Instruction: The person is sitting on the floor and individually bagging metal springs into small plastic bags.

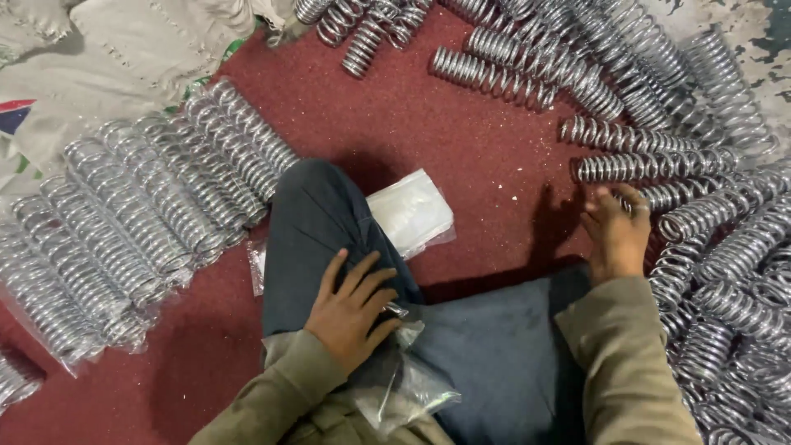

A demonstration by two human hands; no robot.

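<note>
Shiny coiled steel springs [651, 165] lie loose on the red floor [461, 140] at two o'clock, where my right hand [616, 235] reaches with fingers [633, 198] spread, released, tips touching one coil. My left hand [350, 309] rests flat and unclenched on my dark trouser knee [317, 222], pressing clear plastic bags [404, 383]. Bagged springs [140, 214] lie in rows at nine o'clock.

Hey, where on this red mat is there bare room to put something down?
The widest bare red mat lies between the bagged spring rows, the stack of clear bags and the loose spring pile. A smaller patch sits at lower left, below the bagged rows. It is crowded beside the right hand; the left hand rests on the knee.
</note>
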